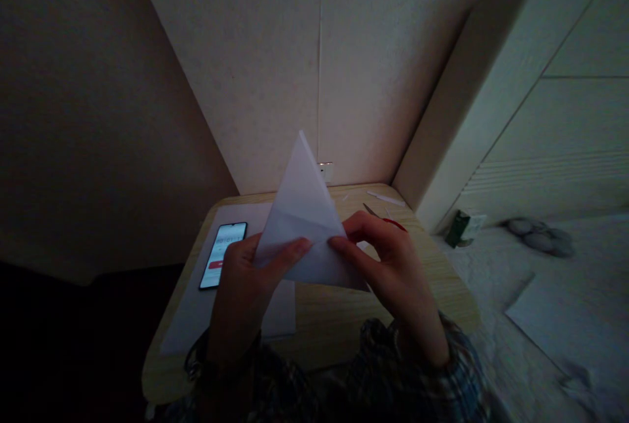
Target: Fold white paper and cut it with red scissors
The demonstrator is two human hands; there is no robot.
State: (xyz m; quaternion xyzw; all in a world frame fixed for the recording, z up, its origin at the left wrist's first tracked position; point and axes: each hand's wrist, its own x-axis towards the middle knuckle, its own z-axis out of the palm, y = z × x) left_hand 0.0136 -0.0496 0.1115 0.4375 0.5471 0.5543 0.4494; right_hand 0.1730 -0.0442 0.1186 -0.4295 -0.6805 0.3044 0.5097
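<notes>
I hold a white sheet of paper folded into a triangle (305,200) above a small wooden table (344,318), its tip pointing up. My left hand (246,279) pinches the paper's lower left part, thumb on the front. At the lower right, my right hand (393,266) pinches it, with its fingers curled round the edge. Both thumbs meet near the middle fold.
A phone (222,254) with a lit screen lies on a flat white sheet (196,318) at the table's left. Scissors with red handles (381,215) and paper strips (386,198) lie at the back right. A green box (458,226) and loose paper (555,325) lie on the pale surface to the right.
</notes>
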